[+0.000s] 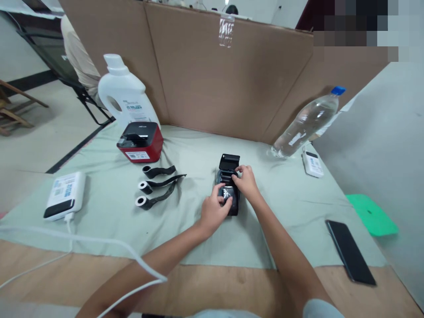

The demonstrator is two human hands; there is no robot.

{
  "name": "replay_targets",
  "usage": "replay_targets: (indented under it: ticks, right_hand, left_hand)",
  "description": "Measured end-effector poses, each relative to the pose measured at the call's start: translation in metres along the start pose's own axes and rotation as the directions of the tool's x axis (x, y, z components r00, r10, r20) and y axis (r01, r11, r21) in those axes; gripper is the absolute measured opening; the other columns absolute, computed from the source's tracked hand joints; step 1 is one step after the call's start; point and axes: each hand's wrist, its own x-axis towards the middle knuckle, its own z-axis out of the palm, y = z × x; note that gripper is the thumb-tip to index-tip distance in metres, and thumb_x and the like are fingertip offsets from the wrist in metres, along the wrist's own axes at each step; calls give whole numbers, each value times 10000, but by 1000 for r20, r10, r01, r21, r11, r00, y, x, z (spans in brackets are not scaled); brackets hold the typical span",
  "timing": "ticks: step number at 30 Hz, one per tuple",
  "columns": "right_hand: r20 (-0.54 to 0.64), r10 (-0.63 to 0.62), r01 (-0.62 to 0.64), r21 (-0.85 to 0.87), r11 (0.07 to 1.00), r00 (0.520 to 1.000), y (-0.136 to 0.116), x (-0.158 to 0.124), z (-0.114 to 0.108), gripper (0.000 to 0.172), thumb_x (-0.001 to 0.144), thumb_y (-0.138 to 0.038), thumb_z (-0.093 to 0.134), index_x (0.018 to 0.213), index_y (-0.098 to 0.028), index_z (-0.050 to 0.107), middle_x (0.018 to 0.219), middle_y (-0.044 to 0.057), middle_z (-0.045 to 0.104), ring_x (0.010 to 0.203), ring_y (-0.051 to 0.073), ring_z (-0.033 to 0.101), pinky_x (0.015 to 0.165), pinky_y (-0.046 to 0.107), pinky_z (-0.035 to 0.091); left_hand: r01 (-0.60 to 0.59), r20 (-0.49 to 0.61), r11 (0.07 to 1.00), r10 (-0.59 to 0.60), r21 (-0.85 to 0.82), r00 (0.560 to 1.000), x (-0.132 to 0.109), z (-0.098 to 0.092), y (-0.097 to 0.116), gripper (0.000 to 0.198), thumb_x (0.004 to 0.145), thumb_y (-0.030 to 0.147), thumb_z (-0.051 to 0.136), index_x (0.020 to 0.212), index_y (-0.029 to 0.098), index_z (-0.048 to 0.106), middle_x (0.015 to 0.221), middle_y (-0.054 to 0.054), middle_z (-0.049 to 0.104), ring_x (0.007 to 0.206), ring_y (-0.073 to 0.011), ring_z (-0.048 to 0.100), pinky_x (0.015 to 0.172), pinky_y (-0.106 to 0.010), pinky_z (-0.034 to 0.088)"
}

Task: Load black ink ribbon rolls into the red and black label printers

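Observation:
Near the middle of the cloth lies a small black device with its lid raised at the far end, showing a dark compartment. My left hand curls around its lower left part, thumb and fingers against the body. At the upper right edge of the open compartment is my right hand, its thumb and fingertips touching the device. Three black strips with rolled ends lie to the left of my hands.
A red and black box and a white jug stand back left. White power bank with cable is at left. Tilted water bottle, white device and phone are at right. Cardboard stands behind.

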Motion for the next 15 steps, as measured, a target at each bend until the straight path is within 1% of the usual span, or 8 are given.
replay_targets:
  ticks: [1, 3, 4, 6, 8, 11, 13, 15]
  right_hand:
    - [-43, 8, -7, 16, 1000, 999, -2, 3, -1, 242, 755, -279, 632, 980, -202, 588, 1017, 82, 563, 941, 243, 564, 929, 422, 484]
    - [-108, 19, -8, 104, 995, 994, -7, 12, -4, 372, 785, -359, 639, 1106, -193, 552, 1095, 101, 593, 869, 218, 566, 867, 400, 499]
    - [-108, 19, -1, 162, 987, 994, -10, 17, -6, 438, 809, -399, 628, 1182, -191, 528, 1137, 109, 606, 822, 200, 566, 827, 384, 505]
    - [-37, -22, 31, 255, 967, 999, -14, 26, -11, 477, 855, -433, 591, 1265, -202, 508, 1178, 108, 628, 755, 174, 564, 759, 355, 502]
    - [44, -102, 85, 286, 954, 994, -16, 29, -18, 386, 882, -410, 562, 1213, -211, 559, 1155, 94, 643, 747, 168, 570, 723, 339, 493]
    - [130, -227, 185, 272, 944, 965, -16, 20, -32, 219, 885, -353, 576, 1048, -212, 612, 1101, 78, 622, 774, 170, 571, 715, 332, 490]
    - [224, -301, 241, 260, 935, 927, -14, 7, -42, 154, 875, -305, 601, 999, -215, 617, 1075, 68, 584, 798, 169, 563, 731, 331, 495]
    - [329, -349, 278, 243, 929, 878, -12, -4, -49, 115, 869, -249, 605, 976, -215, 631, 1079, 69, 541, 839, 172, 557, 758, 332, 499]
  left_hand:
    - [2, 2, 1000, -2, 4, 1000, 0, 0, -1, 485, 874, 310, 632, 1344, 225, 547, 686, 33, 728, 578, -144, 637, 603, -223, 419]
    - [-8, 13, 1000, 8, 10, 1000, 0, 0, -3, 451, 876, 310, 630, 1315, 220, 581, 669, 37, 711, 563, -133, 609, 595, -216, 406]
    - [-20, 24, 1000, 20, 14, 1000, -1, 0, -4, 404, 881, 314, 625, 1273, 217, 620, 652, 37, 696, 555, -128, 592, 590, -214, 399]
    - [-51, 49, 999, 50, 20, 998, -1, 0, -8, 296, 887, 323, 616, 1144, 211, 714, 641, 25, 682, 553, -119, 564, 589, -214, 393]
    - [-78, 70, 997, 77, 13, 995, -2, -1, -13, 249, 886, 326, 614, 1028, 207, 779, 663, 5, 697, 561, -114, 544, 593, -219, 393]
    - [-98, 104, 995, 98, -12, 990, -2, -3, -18, 263, 881, 331, 615, 993, 200, 813, 669, -7, 701, 554, -108, 505, 582, -225, 381]
    - [-107, 134, 994, 109, -25, 985, 0, -5, -20, 266, 876, 324, 613, 983, 193, 819, 614, 5, 657, 531, -100, 456, 562, -224, 354]
    - [-114, 159, 993, 118, -37, 980, 2, -6, -21, 260, 865, 303, 611, 967, 185, 819, 555, 26, 585, 508, -89, 405, 548, -220, 325]
